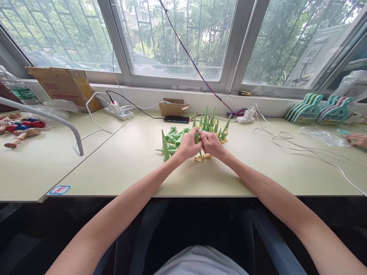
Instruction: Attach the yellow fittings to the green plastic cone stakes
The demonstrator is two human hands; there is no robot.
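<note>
My left hand point(189, 144) is closed around a green plastic spike point(196, 137), its narrow tip pointing down below my fingers. Against it, my right hand point(211, 143) is closed too, with its fingertips at the same spike; whether a small part is also pinched there is hidden. On the left of my hands lies a pile of loose green spikes point(172, 140). Behind and to the right, several more spikes point(210, 117) stand upright with yellow parts at their bases. Small yellow plastic pieces point(198, 157) lie on the table just under my hands.
A black phone point(177, 119) lies behind the spikes, before a small open carton point(172, 108). White cables point(283, 136) run across the right side. Green hangers point(305, 109) stand at the back right, near another person's hand point(357, 140). Wooden toys point(23, 133) and a white bent tube point(65, 124) are left.
</note>
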